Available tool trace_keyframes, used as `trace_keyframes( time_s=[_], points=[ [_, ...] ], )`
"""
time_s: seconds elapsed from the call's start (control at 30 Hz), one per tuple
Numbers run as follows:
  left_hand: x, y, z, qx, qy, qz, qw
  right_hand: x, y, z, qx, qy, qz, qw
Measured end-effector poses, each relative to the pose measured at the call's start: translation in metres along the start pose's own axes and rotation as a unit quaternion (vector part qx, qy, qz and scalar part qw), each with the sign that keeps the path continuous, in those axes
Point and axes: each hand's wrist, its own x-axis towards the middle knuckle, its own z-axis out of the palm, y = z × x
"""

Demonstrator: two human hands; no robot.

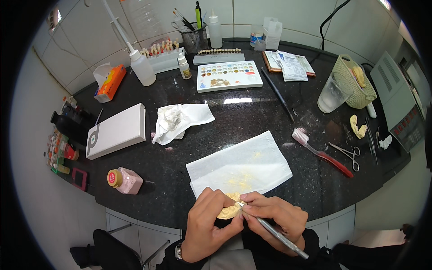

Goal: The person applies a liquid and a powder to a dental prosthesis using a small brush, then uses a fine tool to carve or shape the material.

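Left hand (202, 227): fingers curled, pinching the left side of a dental cast (228, 213).
Right hand (281, 220): gripping a silver-handled carving knife (282, 238) like a pen, its tip at the cast.
Dental cast: between the hands, by the napkin's near edge; pale yellow, bumpy, partly covered by fingers.
Napkin (209, 169): white, folded, scattered with yellow shavings (243, 183).
Counter (168, 189): black, speckled, glossy, its near edge curved.
Jar (132, 182): gold-lidded, pink inside.
Basket (360, 97): woven, pale green, holding a yellowish piece (358, 76).
Mesh cup (194, 41): black, with brushes and a green marker (198, 16).
Room: white tiled wall (297, 13); black chair (114, 249) at lower left.
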Motion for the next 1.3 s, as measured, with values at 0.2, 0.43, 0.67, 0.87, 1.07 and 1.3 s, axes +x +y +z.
trace_keyframes(
  time_s=[0.2,0.43,0.67,0.87,1.07,1.3],
  points=[
    [0.0000,0.0006,-0.0006,-0.013,0.001,-0.011,1.000,-0.0007,-0.0012,-0.0043,0.039,0.000,0.019,0.999],
    [-0.0005,-0.0001,0.0004,-0.007,0.000,-0.006,1.000,0.0006,-0.0022,0.0000,0.000,0.008,0.015,1.000],
    [0.0000,0.0001,-0.0008,-0.008,-0.001,0.003,1.000,-0.0001,-0.0051,-0.0034,0.013,-0.008,0.020,1.000],
    [0.0004,-0.0028,0.0005,0.008,-0.003,0.008,1.000,0.0023,-0.0058,0.0018,-0.036,0.001,0.013,0.999],
    [0.0002,0.0003,-0.0004,-0.019,0.005,-0.005,1.000,-0.0008,-0.0049,-0.0026,0.068,0.015,0.046,0.997],
    [0.0010,-0.0019,-0.0037,-0.038,-0.007,-0.019,0.999,0.0017,-0.0104,0.0000,0.052,0.015,0.061,0.997]
  ],
)
